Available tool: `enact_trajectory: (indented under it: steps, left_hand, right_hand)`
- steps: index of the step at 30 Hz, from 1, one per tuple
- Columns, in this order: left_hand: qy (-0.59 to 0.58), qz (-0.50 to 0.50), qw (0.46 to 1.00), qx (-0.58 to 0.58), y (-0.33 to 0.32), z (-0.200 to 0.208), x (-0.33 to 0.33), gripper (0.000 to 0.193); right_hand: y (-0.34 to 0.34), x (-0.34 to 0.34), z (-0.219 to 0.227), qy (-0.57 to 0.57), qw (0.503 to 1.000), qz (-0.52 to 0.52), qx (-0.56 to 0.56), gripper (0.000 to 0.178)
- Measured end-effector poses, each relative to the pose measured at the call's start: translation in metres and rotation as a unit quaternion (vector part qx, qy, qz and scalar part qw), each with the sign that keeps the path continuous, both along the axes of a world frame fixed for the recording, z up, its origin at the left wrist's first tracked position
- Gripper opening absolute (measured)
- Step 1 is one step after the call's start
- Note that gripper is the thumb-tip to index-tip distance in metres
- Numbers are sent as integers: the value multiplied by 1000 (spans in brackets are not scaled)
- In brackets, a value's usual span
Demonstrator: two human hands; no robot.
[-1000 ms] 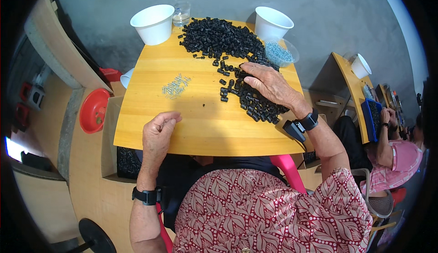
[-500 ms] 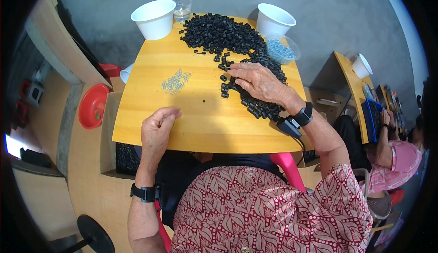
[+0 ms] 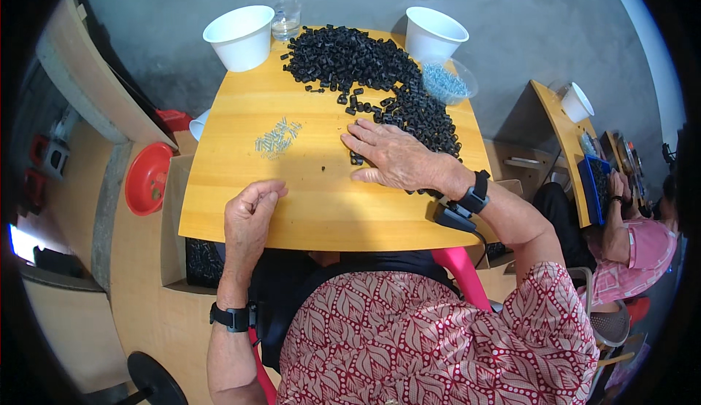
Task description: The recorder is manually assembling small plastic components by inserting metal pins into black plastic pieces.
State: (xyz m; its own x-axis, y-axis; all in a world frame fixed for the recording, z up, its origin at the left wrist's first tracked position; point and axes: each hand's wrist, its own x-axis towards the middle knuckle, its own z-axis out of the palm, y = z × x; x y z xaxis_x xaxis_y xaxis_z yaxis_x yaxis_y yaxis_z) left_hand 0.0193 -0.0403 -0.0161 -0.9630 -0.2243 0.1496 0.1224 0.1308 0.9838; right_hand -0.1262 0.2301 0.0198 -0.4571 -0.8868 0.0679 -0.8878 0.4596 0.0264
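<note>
Your right hand [image 3: 394, 158], fingers spread, hides some black pieces [image 3: 431, 124] mid-frame. Your left hand [image 3: 248, 222]: fingers curled together, contents unclear. White tub [image 3: 244, 53] upper left, clear bowl [image 3: 472, 88] upper right.

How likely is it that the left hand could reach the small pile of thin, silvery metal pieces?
Probably yes: the left hand is nearer the person than the thin, silvery metal pieces on the yellow wooden table, and nothing seems to stand between. The right hand is off to the right.
</note>
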Motion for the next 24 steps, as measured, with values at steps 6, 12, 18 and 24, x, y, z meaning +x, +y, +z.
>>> enact_trajectory:
  steps: [6, 12, 18, 24]
  left_hand:
    - [-4, 1, 1000, -18, 0, 1, -2, 17]
    - [-14, 7, 1000, 1, 1, 1, 0, 18]
    - [-6, 2, 1000, 15, 0, 0, -1, 18]
    - [-18, -1, 1000, 15, 0, 0, 0, 19]
  right_hand:
    - [20, 5, 8, 18, 1000, 2, -1, 67]
    - [36, -35, 37, -126, 970, -70, -196, 52]
    - [32, -76, 41, -158, 966, -116, -166, 58]
    - [10, -99, 37, -140, 978, -91, -123, 47]
